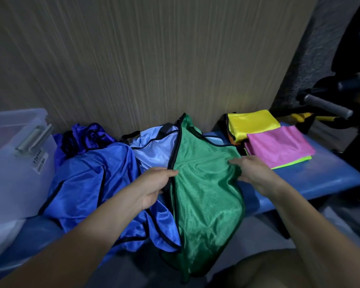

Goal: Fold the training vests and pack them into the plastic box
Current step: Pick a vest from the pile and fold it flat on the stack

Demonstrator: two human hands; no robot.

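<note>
A green training vest (206, 196) with black trim lies lengthwise over a blue bench (324, 179), its lower end hanging off the front edge. My left hand (154, 186) pinches its black-trimmed left edge. My right hand (252, 173) grips the vest's right side, bunching the fabric. A blue vest (92, 179) lies crumpled to the left, with a pale blue vest (154, 150) and a dark blue vest (85, 134) behind it. A clear plastic box (15, 163) with a closed lid stands at the far left.
Folded vests are stacked at the right of the bench: a yellow one (252, 123), a pink one (281, 146) over a lime-green one (291, 163). A wood-grain wall (154, 59) rises right behind. Dark gym equipment with a grey handle (328, 106) stands at the far right.
</note>
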